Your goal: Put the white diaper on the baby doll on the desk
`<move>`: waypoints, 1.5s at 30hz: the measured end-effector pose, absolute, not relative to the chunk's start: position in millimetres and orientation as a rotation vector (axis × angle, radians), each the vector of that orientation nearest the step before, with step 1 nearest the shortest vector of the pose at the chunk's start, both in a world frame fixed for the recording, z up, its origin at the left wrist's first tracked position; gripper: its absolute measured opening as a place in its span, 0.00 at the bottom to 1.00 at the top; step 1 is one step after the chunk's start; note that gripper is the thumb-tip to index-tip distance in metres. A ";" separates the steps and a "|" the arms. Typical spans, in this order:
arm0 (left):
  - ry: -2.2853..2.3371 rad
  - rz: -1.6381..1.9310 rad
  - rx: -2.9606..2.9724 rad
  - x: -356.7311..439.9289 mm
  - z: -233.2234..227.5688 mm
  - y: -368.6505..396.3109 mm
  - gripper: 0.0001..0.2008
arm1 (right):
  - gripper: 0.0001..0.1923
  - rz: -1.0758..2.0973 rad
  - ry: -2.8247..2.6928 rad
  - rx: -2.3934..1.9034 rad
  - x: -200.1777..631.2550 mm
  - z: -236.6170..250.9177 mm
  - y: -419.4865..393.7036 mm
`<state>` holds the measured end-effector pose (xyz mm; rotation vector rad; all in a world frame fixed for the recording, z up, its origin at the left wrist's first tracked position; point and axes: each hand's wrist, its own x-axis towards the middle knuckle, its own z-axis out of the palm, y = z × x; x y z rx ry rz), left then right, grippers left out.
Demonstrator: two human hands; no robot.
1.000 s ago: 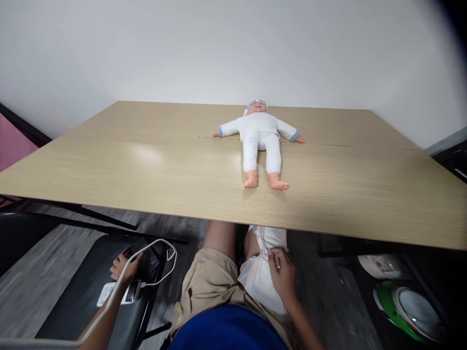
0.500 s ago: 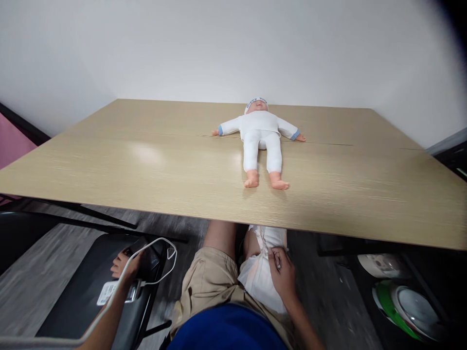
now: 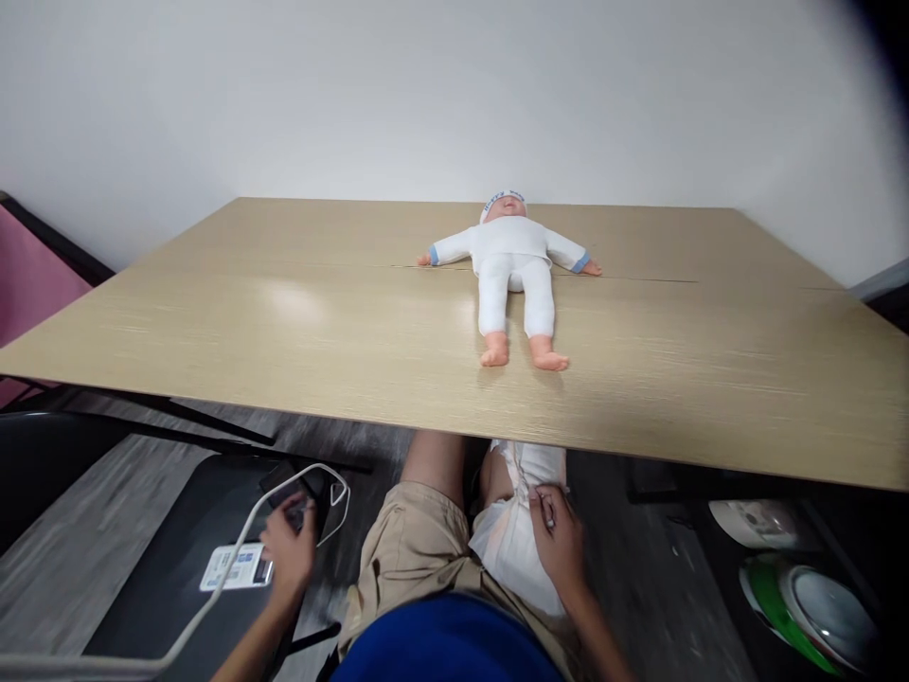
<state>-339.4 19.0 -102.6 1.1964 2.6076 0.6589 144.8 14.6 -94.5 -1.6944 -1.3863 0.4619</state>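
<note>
White diaper (image 3: 509, 540): lies on the person's lap, below the table's near edge, against the tan shorts (image 3: 408, 549). Right hand (image 3: 558, 540): rests on the diaper's right side, fingers curled down onto the fabric; whether they pinch it cannot be told. Left hand (image 3: 290, 551): over the black chair seat (image 3: 177, 568) at the person's left, fingers bent around a small dark object, partly hidden. White cable (image 3: 312, 474): loops just beside that hand. Label (image 3: 238, 566): flat on the seat, near the left hand. Doll (image 3: 515, 270): in white suit, on its back on the wooden table (image 3: 284, 322), well apart from both hands.
</note>
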 end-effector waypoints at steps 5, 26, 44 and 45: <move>1.898 0.863 1.565 -239.8 -85.5 -29.8 0.20 | 0.20 0.470 -1.392 -1.688 144.7 -93.2 15.6; 1.261 0.619 1.339 -44.3 -60.6 64.7 0.22 | 0.31 0.577 -1.146 -1.796 171.5 -85.4 -9.7; 1.067 0.678 0.768 8.2 -88.1 68.6 0.40 | 0.32 1.101 -0.588 -1.725 181.2 -65.8 4.0; 1.056 0.685 0.743 7.4 -82.7 65.3 0.40 | 0.30 1.080 -0.631 -1.688 180.2 -59.8 2.0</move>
